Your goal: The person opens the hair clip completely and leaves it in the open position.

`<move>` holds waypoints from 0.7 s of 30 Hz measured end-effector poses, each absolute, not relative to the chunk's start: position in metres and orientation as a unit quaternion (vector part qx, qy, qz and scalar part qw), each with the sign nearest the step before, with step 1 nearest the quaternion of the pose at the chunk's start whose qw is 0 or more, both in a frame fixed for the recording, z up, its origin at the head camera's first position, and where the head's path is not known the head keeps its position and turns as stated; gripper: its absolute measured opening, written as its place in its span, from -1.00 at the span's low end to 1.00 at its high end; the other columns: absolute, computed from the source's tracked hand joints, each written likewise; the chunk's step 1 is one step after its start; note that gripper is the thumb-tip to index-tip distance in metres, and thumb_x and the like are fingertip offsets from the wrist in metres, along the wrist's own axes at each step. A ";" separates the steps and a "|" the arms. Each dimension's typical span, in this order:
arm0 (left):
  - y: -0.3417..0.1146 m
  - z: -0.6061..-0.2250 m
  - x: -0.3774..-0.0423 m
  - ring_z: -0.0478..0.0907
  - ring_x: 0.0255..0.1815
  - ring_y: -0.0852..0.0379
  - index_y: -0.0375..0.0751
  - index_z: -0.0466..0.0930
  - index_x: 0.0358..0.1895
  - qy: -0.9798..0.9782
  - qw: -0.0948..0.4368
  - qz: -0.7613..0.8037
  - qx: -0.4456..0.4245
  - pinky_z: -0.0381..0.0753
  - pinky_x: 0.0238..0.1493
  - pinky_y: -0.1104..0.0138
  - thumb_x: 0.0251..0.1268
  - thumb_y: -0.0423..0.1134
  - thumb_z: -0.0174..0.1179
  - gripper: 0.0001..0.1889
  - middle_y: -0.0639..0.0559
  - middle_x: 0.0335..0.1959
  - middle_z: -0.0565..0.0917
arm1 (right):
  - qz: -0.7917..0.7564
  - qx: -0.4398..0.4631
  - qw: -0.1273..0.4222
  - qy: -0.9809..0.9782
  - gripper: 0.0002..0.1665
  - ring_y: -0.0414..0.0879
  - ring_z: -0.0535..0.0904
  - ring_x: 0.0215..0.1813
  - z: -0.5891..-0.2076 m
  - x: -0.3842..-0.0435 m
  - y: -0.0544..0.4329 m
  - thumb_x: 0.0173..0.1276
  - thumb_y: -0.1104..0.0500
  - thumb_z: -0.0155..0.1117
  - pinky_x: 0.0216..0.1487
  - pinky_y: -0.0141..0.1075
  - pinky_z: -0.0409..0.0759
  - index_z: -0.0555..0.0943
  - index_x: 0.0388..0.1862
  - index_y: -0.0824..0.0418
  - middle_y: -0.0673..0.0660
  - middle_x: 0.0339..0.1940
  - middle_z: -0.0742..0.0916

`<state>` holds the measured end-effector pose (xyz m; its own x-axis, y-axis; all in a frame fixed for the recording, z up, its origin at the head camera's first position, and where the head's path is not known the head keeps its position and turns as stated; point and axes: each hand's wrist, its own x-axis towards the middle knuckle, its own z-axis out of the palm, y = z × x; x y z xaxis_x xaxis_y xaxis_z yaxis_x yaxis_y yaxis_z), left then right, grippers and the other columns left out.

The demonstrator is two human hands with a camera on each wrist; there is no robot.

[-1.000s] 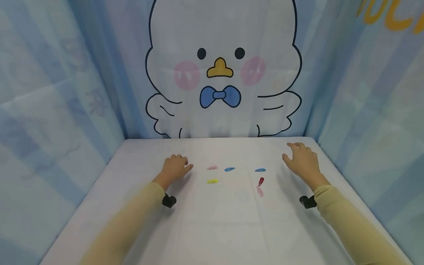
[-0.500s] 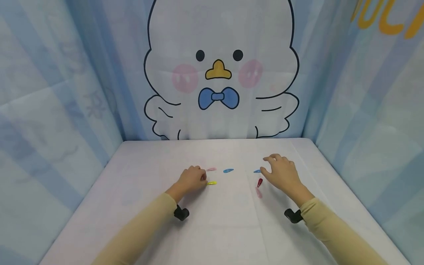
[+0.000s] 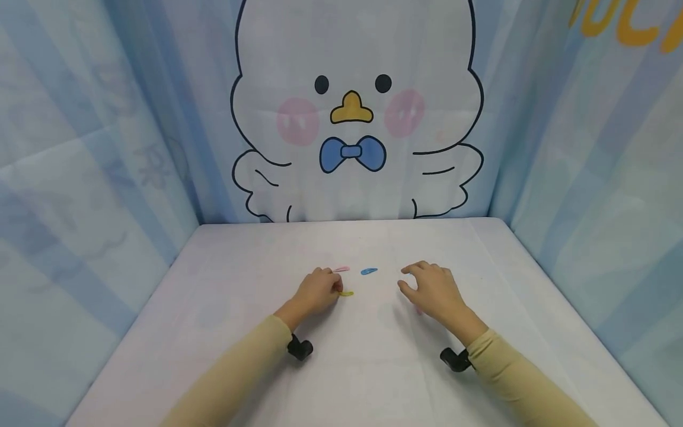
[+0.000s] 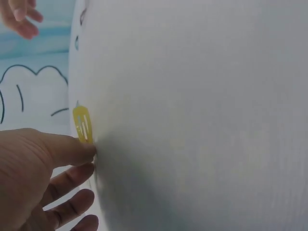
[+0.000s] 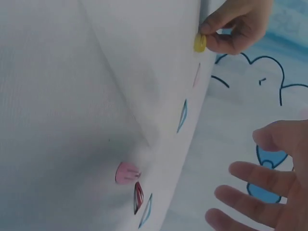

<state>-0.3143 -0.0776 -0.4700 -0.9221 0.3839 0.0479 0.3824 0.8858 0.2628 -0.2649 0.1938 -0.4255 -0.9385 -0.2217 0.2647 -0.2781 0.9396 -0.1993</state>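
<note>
My left hand [image 3: 318, 290] pinches one end of a yellow snap hair clip [image 4: 83, 120] between thumb and fingers, right at the tabletop. Just beyond that hand lies a pink hair clip [image 3: 341, 269], and a blue hair clip [image 3: 369, 271] is to its right. My right hand [image 3: 434, 290] hovers over the right group of clips, fingers spread and holding nothing. In the right wrist view that group shows a second pink clip [image 5: 127, 174], a red clip [image 5: 138, 198] and another blue clip [image 5: 146, 211]. From the head view the right hand mostly hides them.
A white cloth-covered table [image 3: 363, 379] lies under both hands. Behind it hangs a curtain [image 3: 352, 196] with a cartoon bird, and blue curtains [image 3: 603, 178] stand along both sides. Black wrist cameras [image 3: 455, 359] sit on both wrists.
My left hand has moved right to the yellow clip and now pinches it. My right hand has come left and nearer, over the right-hand clips, still without a clip.
</note>
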 end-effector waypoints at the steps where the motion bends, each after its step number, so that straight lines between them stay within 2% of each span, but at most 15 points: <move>1: -0.076 -0.469 -0.313 0.47 -0.15 0.08 0.00 0.68 -0.28 0.970 -0.001 0.136 0.203 0.53 -0.03 0.16 0.32 -0.30 0.34 -0.92 0.11 -0.22 0.65 | 0.120 0.131 0.122 -0.976 -0.59 0.25 0.67 0.14 -0.427 -0.264 0.191 0.46 -0.06 0.30 0.22 0.24 0.51 0.72 0.13 0.15 0.22 0.18 0.75; 5: -0.067 -0.460 -0.305 0.53 -0.13 0.06 0.01 0.68 -0.25 0.963 -0.007 0.143 0.229 0.55 -0.03 0.15 0.33 -0.28 0.34 -0.94 0.13 -0.19 0.72 | 0.140 0.144 0.136 -0.970 -0.61 0.21 0.70 0.14 -0.432 -0.260 0.181 0.40 -0.02 0.39 0.16 0.19 0.57 0.73 0.10 0.14 0.20 0.13 0.77; 8: -0.060 -0.450 -0.297 0.59 -0.07 0.05 0.03 0.68 -0.24 0.956 -0.025 0.147 0.253 0.59 0.05 0.14 0.35 -0.24 0.36 -0.94 0.15 -0.20 0.73 | 0.160 0.154 0.141 -0.965 -0.63 0.15 0.72 0.10 -0.432 -0.256 0.173 0.35 0.00 0.45 0.11 0.15 0.60 0.73 0.07 0.11 0.17 0.10 0.77; 15: -0.053 -0.431 -0.275 0.57 -0.12 0.14 0.05 0.71 -0.21 0.938 -0.076 0.159 0.300 0.58 -0.02 0.20 0.36 -0.23 0.37 -0.95 0.19 -0.28 0.68 | 0.210 0.184 0.152 -0.948 -0.72 0.00 0.72 -0.14 -0.429 -0.244 0.161 0.27 0.05 0.55 -0.04 -0.01 0.57 0.74 -0.08 0.07 0.03 -0.14 0.81; 21: -0.050 -0.420 -0.259 0.57 -0.13 0.16 0.03 0.72 -0.21 0.915 -0.125 0.193 0.333 0.59 -0.01 0.21 0.35 -0.25 0.39 -0.94 0.19 -0.28 0.71 | 0.229 0.201 0.186 -0.934 -0.81 -0.05 0.71 -0.24 -0.423 -0.235 0.159 0.26 0.10 0.57 -0.11 -0.11 0.58 0.74 -0.20 0.07 -0.04 -0.28 0.80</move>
